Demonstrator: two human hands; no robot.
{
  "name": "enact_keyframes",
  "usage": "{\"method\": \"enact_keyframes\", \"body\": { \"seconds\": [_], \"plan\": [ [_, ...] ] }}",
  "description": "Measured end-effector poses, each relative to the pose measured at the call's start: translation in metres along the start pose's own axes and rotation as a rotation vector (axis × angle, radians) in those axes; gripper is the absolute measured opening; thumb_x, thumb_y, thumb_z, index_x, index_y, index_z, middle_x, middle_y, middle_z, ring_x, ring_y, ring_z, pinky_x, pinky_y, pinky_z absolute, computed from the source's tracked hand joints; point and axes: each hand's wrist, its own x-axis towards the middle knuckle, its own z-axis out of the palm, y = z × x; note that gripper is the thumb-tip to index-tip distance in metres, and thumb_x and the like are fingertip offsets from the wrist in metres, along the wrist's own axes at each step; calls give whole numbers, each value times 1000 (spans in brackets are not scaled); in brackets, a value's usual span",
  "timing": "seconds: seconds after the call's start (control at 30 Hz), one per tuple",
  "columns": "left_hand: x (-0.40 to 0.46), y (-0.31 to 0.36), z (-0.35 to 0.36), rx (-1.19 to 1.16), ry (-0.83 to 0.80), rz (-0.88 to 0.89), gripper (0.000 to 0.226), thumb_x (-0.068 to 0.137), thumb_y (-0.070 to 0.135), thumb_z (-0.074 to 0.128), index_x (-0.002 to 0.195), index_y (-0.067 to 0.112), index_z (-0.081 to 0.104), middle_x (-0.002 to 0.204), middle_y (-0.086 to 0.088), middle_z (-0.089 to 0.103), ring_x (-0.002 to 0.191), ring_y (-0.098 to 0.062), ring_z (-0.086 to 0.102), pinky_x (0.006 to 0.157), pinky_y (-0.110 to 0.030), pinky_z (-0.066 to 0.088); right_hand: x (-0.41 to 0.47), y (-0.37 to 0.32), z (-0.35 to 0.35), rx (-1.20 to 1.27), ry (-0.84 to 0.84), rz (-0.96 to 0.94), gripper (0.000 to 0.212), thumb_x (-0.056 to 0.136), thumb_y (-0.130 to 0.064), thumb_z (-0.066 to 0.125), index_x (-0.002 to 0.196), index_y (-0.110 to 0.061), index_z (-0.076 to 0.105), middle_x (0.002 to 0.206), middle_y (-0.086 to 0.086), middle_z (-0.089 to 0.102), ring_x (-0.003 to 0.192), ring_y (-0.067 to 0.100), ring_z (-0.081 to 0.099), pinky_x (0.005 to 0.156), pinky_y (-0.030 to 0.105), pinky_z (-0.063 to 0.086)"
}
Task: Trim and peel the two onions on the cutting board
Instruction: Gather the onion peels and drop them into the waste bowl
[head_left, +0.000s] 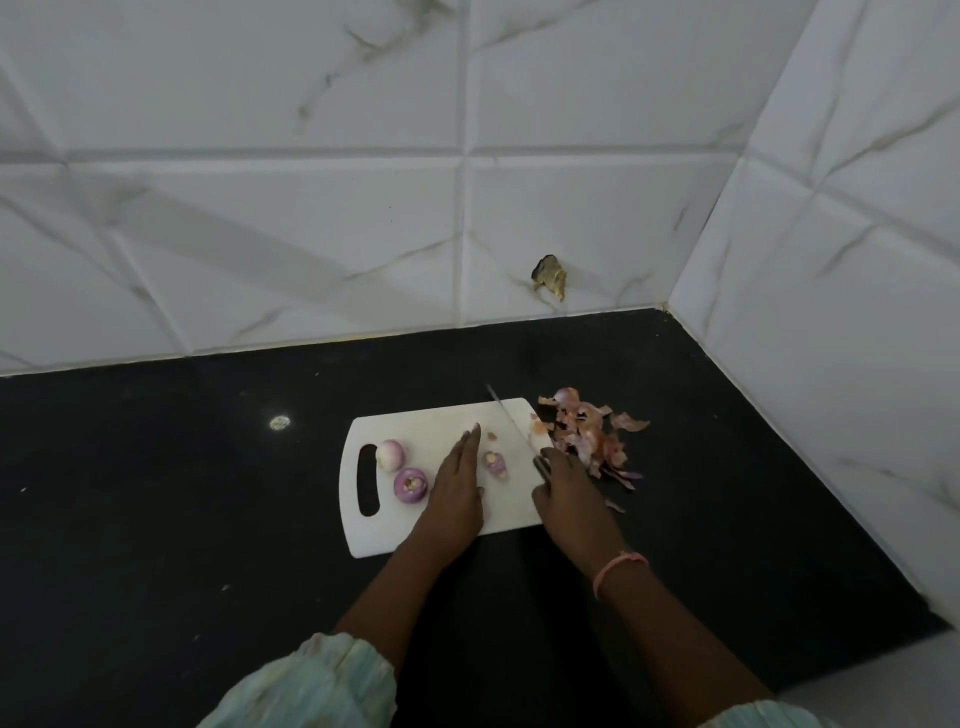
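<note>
Here, left hand (457, 486) flat, right hand (563, 491) — gripping knife (511, 421)

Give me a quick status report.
Left hand flat on cutting board; right hand grips knife. Two onions peeled. Skins beside board.

This looks like a home kitchen corner, dimly lit: a black stone tabletop (156, 467) meets marble-patterned wall tiles (260, 208), with a white cutting board (431, 415), peeled onions (410, 486), a knife (511, 421) and onion skins (587, 436).
</note>
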Motion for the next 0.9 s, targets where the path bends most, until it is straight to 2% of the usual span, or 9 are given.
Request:
{"method": "enact_keyframes", "body": {
  "seconds": [0.13,0.23,0.33,0.43,0.53,0.73,0.9],
  "plan": [
    [1,-1,8,-78,77,-45,84,90,-7,52,157,20,8,164,-5,18,151,-17,18,118,-20,10,-6,-2,-9,175,232,36,41,98,-21,46,138,-18,41,121,0,59,104,17,61,88,38,53],
    [1,-1,9,-113,93,-62,87,90,-7,53,157,22,7,164,-3,16,151,-16,16,115,-15,7,-9,-4,-8,207,171,76,29,99,-22,44,128,-21,45,98,-5,63,84,13,62,76,39,55],
    [1,-1,8,-122,102,-87,89,91,-4,56,158,21,2,166,-1,7,152,-16,9,114,-16,4,-17,-13,6,164,130,41,20,98,-23,44,119,-24,46,89,-2,63,76,12,62,66,35,53],
    [0,-2,9,-89,99,-70,86,95,1,53,156,16,-4,166,-3,-1,153,-17,3,114,-16,0,-26,-25,25,180,72,12,16,99,-23,43,114,-26,46,89,-3,64,76,11,63,63,31,52],
    [-1,-3,8,-81,101,-31,82,99,12,52,157,19,-6,166,-3,-1,153,-15,2,118,-21,2,-32,-25,36,108,39,-26,11,100,-24,41,110,-26,45,88,-4,62,70,10,61,60,30,52],
    [1,-4,10,-38,102,-22,86,94,0,54,157,16,-4,166,-8,2,153,-19,3,116,-18,1,-28,2,22,29,134,64,17,100,-24,40,117,-25,45,95,-1,63,76,11,60,60,27,45],
    [0,-6,10,-18,102,-25,83,96,3,53,157,16,-2,166,-7,3,153,-19,6,116,-19,2,-20,29,0,51,202,184,21,100,-23,43,120,-22,47,102,1,65,86,14,63,73,34,54]
  ]
}}
